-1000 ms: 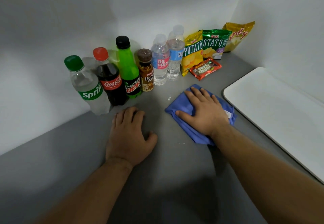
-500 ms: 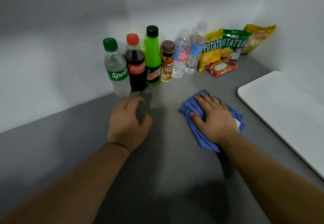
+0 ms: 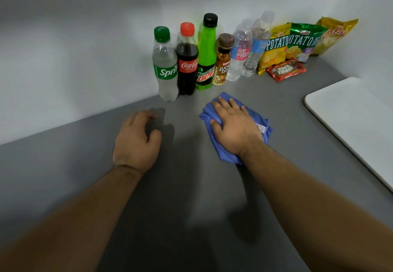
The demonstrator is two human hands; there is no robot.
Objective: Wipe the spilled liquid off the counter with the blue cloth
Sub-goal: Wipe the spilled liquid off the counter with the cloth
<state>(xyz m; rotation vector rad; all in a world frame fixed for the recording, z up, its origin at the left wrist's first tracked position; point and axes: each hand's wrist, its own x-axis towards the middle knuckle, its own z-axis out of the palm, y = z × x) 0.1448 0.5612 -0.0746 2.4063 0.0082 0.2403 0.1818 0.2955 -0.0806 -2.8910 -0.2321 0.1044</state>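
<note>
The blue cloth (image 3: 225,154) lies crumpled on the grey counter (image 3: 187,197), a little in front of the row of bottles. My right hand (image 3: 234,127) presses down on it, palm flat and fingers spread, with the thumb hooked over the cloth's left edge. A white tag shows at the cloth's right side. My left hand (image 3: 136,142) rests on the counter to the left of the cloth, apart from it, fingers loosely curled and holding nothing. I see no liquid on the counter around the cloth.
Against the back wall stand a Sprite bottle (image 3: 165,67), a Coca-Cola bottle (image 3: 187,65), a Mountain Dew bottle (image 3: 206,59), a brown coffee bottle (image 3: 223,61) and two water bottles (image 3: 240,54). Chip bags (image 3: 297,39) and a red snack pack (image 3: 286,70) fill the corner. A white tray (image 3: 357,122) lies at right.
My right hand has slid the cloth across the counter, closer to the bottles. My left hand's fingers have curled in. The small droplets seen beside the cloth earlier no longer show.
</note>
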